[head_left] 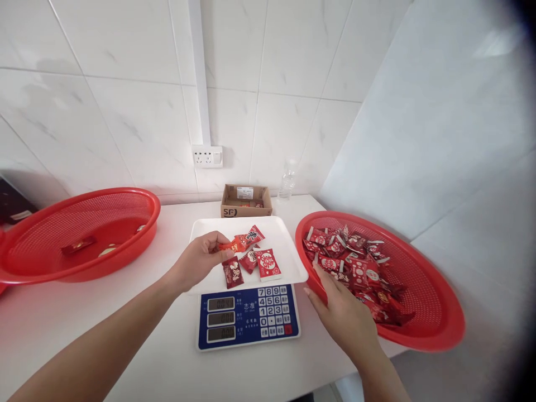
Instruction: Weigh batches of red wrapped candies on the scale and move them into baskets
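Note:
My left hand (203,254) is over the white weighing pan (288,262), fingers pinched on a red candy packet (229,247). Beneath and beside it several wrapped candies lie on the pan, among them a square red-and-white packet (268,264) and a dark red packet (233,272). The pan sits on a blue electronic scale (250,319) with lit number displays. At the near left rim of the right red basket (435,335) is my right hand (343,312), thumb and index finger apart, with no item visible in it. Heaped red candy packets (355,268) fill part of that basket.
Another red mesh basket (121,265) stands at left with a few packets inside. Behind the pan are a small cardboard box (246,211) and a clear plastic bottle (288,180). A wall socket (207,157) is above the white table (146,335); tiled walls bound it.

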A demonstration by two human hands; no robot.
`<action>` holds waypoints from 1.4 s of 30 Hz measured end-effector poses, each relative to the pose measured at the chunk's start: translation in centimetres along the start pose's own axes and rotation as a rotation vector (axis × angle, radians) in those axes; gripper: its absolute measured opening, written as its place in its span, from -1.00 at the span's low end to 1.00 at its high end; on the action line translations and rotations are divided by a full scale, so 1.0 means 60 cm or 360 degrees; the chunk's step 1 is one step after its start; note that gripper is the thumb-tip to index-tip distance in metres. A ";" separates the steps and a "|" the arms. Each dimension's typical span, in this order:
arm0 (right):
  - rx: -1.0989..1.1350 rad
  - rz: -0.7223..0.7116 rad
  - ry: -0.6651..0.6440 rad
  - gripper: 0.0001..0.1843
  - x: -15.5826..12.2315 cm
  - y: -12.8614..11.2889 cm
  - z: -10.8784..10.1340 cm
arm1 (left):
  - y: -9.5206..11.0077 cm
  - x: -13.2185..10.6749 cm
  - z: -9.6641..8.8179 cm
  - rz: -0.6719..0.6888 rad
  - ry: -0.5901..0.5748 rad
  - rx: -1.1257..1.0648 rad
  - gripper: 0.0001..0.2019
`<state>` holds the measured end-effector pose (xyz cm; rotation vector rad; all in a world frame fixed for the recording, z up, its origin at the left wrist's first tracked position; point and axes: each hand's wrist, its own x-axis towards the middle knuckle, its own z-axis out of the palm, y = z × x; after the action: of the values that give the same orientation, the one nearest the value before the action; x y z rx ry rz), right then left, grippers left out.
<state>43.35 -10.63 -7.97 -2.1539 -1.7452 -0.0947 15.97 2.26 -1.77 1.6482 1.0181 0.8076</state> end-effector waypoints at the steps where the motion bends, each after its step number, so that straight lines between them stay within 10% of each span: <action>1: 0.0118 0.0002 0.0070 -0.43 0.000 0.000 -0.003 | 0.006 -0.008 0.003 0.0000 -0.0005 -0.0081 -0.75; 5: 0.0660 -0.0007 0.0286 -0.48 -0.002 -0.026 -0.021 | 0.026 -0.040 0.019 -0.0016 -0.0088 -0.0342 -0.74; 12: 0.1577 -0.0461 -0.0352 -0.58 0.000 -0.143 -0.047 | 0.039 -0.082 0.059 -0.0143 -0.0351 -0.0499 -0.71; 31: 0.1501 -0.0637 -0.0571 -0.58 -0.033 -0.190 -0.017 | 0.004 -0.125 0.044 -0.0232 -0.0836 0.0054 -0.57; 37: 0.1401 -0.0611 -0.0542 -0.56 -0.013 -0.172 -0.015 | -0.020 -0.137 0.045 -0.0161 -0.0541 -0.0076 -0.55; 42: 0.0837 -0.0213 -0.0032 -0.71 0.050 -0.139 -0.001 | -0.035 -0.143 0.020 -0.0130 -0.0189 -0.0029 -0.51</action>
<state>36.08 -6.47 -5.08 -1.6638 -1.6887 0.3186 12.90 -5.68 -4.41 1.6085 0.9852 0.6557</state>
